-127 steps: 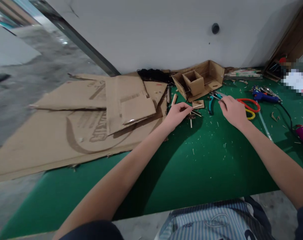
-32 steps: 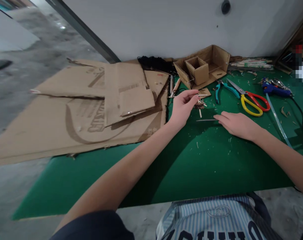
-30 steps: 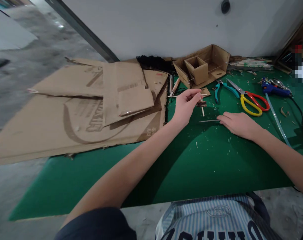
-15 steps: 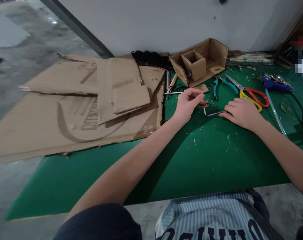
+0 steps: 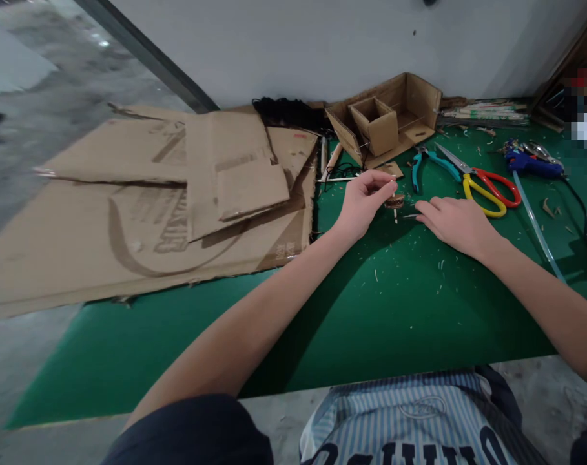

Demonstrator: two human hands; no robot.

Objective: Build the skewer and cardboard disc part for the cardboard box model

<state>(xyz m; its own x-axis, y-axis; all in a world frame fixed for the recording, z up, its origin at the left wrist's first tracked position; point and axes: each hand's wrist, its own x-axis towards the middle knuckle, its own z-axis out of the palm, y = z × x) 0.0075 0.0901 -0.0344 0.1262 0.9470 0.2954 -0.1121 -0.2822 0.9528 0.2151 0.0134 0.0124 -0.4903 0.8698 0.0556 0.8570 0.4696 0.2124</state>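
Note:
My left hand pinches a thin pale stick between thumb and fingertips. The stick passes through a small round brown cardboard wheel and pokes out below it. Just to the right, my right hand is closed on a slender pointed metal tool. Only its tip shows past the fingers, pointing at the stick's lower end with a small gap; the rest is hidden in the hand.
Teal-handled pliers, red-and-yellow scissors and a blue glue gun lie on the green table. Behind stands a cut cardboard box. Flat cardboard sheets cover the left side. Thin sticks lie near the wall.
My right hand has moved slightly left, closer to the stick, and less of the metal tool shows beyond its fingers. My left hand keeps its pinch in nearly the same place.

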